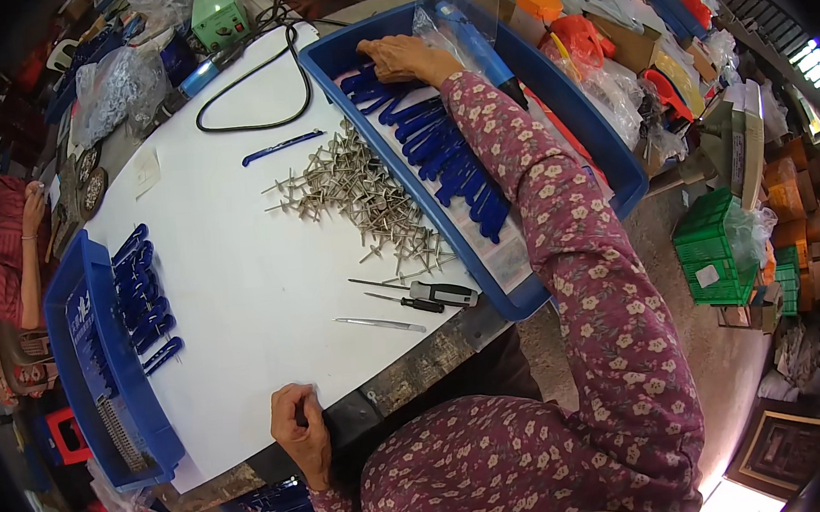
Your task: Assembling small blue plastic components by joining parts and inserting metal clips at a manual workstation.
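Observation:
My right hand (406,59) reaches into the far end of a long blue tray (489,283). Its bent fingers close on the slim blue plastic handles (430,139) laid in rows there; the fingertips are partly hidden. At the table's front edge, my left hand (301,433) is curled with its fingers together, and I cannot see whether anything small is in it. Between the hands lies a heap of cross-shaped metal pieces (361,188). A single blue handle (281,148) rests beyond the heap. Nearer me are a screwdriver (419,303) with a black handle, a grey-and-black-handled tool (442,293) and tweezers (382,324).
Another blue tray (147,460) stands at the table's left edge, beside a stack of blue handles (140,292). A black cable (255,127) loops across the white tabletop (236,366) near a green box (219,24). A person (12,244) sits at the far left.

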{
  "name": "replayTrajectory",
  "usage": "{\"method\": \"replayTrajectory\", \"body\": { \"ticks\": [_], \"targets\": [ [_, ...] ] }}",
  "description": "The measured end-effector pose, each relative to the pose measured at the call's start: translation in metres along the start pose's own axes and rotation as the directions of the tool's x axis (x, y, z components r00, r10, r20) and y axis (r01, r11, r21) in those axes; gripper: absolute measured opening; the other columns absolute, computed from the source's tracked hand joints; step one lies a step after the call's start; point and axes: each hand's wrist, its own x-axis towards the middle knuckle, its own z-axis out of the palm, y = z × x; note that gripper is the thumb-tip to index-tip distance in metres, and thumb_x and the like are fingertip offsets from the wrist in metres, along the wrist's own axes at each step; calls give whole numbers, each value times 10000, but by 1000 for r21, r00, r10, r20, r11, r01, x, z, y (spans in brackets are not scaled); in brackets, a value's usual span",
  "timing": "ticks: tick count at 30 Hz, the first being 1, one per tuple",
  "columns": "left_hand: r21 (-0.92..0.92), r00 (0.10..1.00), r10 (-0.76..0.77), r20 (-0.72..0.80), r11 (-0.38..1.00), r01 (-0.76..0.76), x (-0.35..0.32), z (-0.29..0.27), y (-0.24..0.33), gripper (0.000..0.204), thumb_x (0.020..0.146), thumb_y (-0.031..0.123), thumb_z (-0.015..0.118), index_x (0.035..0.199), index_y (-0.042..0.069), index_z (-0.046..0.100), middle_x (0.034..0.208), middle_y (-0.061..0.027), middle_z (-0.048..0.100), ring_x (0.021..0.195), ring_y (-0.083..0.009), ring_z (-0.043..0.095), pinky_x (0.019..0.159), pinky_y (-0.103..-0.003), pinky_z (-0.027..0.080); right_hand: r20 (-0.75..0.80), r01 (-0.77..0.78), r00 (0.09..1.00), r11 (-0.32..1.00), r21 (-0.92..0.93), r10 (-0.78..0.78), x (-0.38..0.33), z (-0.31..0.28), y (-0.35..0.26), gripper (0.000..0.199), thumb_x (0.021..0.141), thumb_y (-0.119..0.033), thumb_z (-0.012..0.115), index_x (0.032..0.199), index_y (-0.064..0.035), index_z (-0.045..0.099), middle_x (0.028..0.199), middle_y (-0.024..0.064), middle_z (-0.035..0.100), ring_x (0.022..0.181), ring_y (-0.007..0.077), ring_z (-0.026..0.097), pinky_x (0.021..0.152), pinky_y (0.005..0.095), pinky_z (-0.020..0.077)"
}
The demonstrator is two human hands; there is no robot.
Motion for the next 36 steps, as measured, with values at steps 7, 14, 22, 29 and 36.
{"method": "replayTrajectory", "body": {
  "ticks": [7, 14, 22, 29, 36],
  "targets": [
    [15, 999, 36, -3, 999, -36, 0, 0, -1, 85, 773, -82, 534, 819, -14, 556, 804, -58, 523, 730, -135, 494, 651, -221, 395, -72, -41, 997, 998, -41, 38, -11, 6, -4, 316, 775, -136, 508, 1088, -101, 541, 986, 158, 580, 901, 351, 590, 763, 424, 474],
    [82, 992, 127, -9, 989, -126, 5, 0, -7, 81, 762, -80, 535, 813, -20, 552, 782, -79, 527, 711, -157, 500, 646, -243, 408, -123, -32, 992, 992, -121, 17, -9, 11, -1, 348, 755, -88, 521, 1100, -92, 566, 1054, 180, 486, 831, 363, 596, 704, 432, 490],
    [130, 968, 242, -62, 964, -232, 4, -8, -17, 97, 738, -60, 559, 812, 2, 570, 773, -113, 567, 719, -251, 548, 645, -305, 431, -279, 26, 960, 999, -23, -31, -13, -7, -29, 344, 733, -37, 490, 1065, -70, 575, 1024, 172, 512, 920, 378, 535, 778, 421, 450],
    [92, 946, 310, -98, 949, -302, 1, -7, -17, 112, 737, -38, 569, 824, 32, 577, 787, -93, 580, 718, -262, 546, 654, -342, 418, -253, 276, 941, 942, 191, -225, -57, -43, -117, 258, 809, 34, 469, 1051, -21, 540, 940, 137, 510, 717, 271, 534, 646, 321, 429],
    [-15, 937, 305, -172, 950, -312, -5, -26, -16, 151, 743, -48, 556, 870, 31, 579, 816, -101, 576, 717, -247, 549, 646, -320, 431, -59, 610, 791, 777, 159, -609, -120, -64, -230, 206, 766, 43, 523, 965, -3, 553, 876, 151, 528, 770, 307, 546, 660, 352, 435]
  ]
}}
